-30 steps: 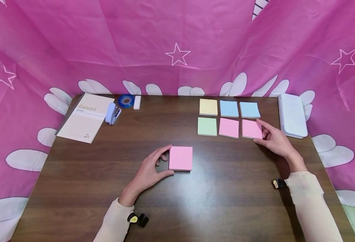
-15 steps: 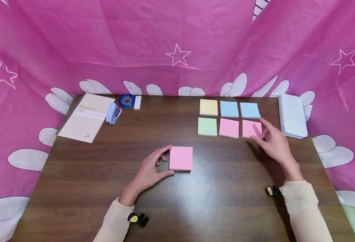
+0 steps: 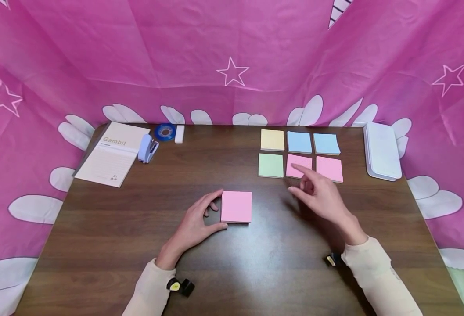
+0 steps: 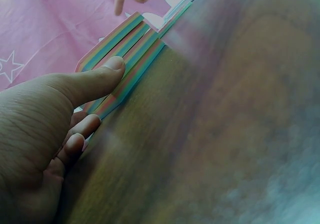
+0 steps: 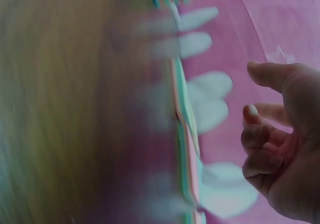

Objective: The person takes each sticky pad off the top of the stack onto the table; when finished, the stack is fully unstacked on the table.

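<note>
At table centre, we find the pad (image 3: 236, 206), a pink-topped block of sticky notes, lying flat on the table (image 3: 137, 228). Our left hand (image 3: 194, 221) braces it from 9 o'clock: the thumb (image 4: 95, 79) presses along the near edge and the fingers curl against the left side. We judge this hold is meant to pin the block so that a sheet can be peeled without the pad sliding. The left wrist view shows the pad's edge striped in several colours, so the block holds more than pink sheets.

Our right hand (image 3: 318, 195) hangs above the table at 2 o'clock from the pad, holding nothing. The index finger is extended and the other fingers are loosely curled, as the right wrist view also shows. It touches neither pad nor sheets; its fingertip overlaps the middle pink note (image 3: 296, 166) in the head view only.

At 1 o'clock from the pad, six single notes lie in two rows of three:
- far row: yellow note (image 3: 272, 140), blue note (image 3: 299, 142), second blue note (image 3: 326, 144);
- near row: green note (image 3: 271, 165), the middle pink note, outer pink note (image 3: 329, 169).

They sit edge to edge with small gaps, which suggests deliberate gridding by colour.

A white case (image 3: 382, 150) lies at 3 o'clock from the grid. At 10 o'clock from the pad lie a booklet (image 3: 113, 153), a stapler (image 3: 148, 148) and a tape roll (image 3: 164, 131).
</note>
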A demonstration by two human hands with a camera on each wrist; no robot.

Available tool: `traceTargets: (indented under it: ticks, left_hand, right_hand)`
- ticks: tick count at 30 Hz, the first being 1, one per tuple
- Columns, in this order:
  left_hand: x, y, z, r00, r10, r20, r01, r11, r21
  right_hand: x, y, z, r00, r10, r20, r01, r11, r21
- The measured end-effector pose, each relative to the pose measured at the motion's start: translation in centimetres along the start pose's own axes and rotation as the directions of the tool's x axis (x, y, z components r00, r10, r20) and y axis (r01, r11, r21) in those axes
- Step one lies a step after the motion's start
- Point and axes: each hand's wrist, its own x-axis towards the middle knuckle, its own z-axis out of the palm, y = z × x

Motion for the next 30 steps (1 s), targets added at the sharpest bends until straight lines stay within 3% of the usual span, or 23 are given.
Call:
traceTargets:
  ticks: [8,16,23,30]
  left_hand:
    - [0.0,-0.1,0.0,1.000,0.011,-0.002,-0.011,1.000,0.002]
    - [0.0,-0.1,0.0,1.000,0.027,-0.006,-0.027,1.000,0.011]
    - [0.0,0.1,0.0,1.000,-0.006,-0.001,0.006,1.000,0.013]
    - [0.1,-0.1,0.0,1.000,0.010,-0.006,-0.010,1.000,0.023]
  right_hand:
    - [0.4,-3.2,4.4,0.984,-0.111,0.143,0.104,0.993,0.052]
    - [0.6,-5.9,8.1,0.954,-0.089,0.288,0.088,0.996,0.014]
    - [0.8,-7.0,9.2,0.960,-0.062,0.274,0.068,0.998,-0.013]
    - [0.7,-6.8,9.2,0.962,-0.049,0.270,0.055,0.998,-0.014]
